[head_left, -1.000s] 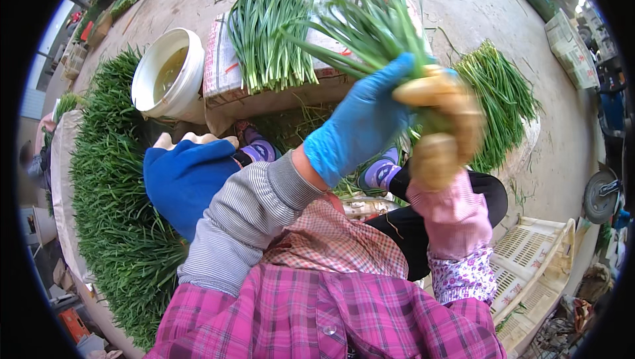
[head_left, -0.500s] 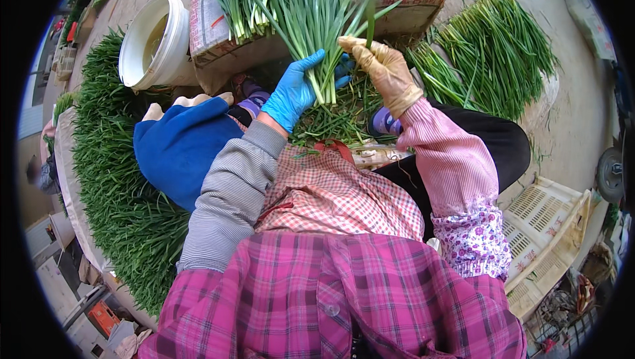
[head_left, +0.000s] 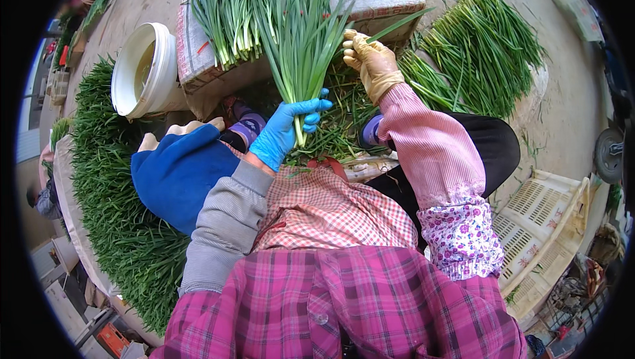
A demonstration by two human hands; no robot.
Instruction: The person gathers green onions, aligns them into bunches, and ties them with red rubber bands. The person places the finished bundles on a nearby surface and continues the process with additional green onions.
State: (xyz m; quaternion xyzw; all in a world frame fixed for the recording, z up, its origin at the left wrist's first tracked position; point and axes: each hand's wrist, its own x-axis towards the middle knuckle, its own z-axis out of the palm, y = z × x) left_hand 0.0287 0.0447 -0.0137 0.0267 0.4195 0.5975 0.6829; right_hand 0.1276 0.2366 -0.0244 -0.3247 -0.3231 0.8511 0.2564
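A bunch of garlic chives [head_left: 299, 55] stands fanned out in my left hand [head_left: 284, 127], which wears a blue glove. Its fingers wrap round the pale stem ends, and the green leaves point away from me. Right of the bunch and apart from it is my right hand [head_left: 372, 63] in a tan glove. The fingers are closed, pinching a single long chive leaf [head_left: 405, 23] that sticks out to the right. Beyond the bunch, more chives [head_left: 228, 15] lie on a sack-covered block [head_left: 390, 2]. Loose leaf scraps [head_left: 331, 135] litter the ground between my feet.
A white bucket [head_left: 162, 71] with some liquid stands left of the block. A large mass of upright chives [head_left: 119, 187] fills the left side. Another chive pile [head_left: 486, 45] lies at the far right. Near my right side sits a cream plastic crate [head_left: 539, 210].
My left hand has drawn the bunch slightly nearer and turned it more upright. My right hand has come away from the bunch with a leaf, which now points right.
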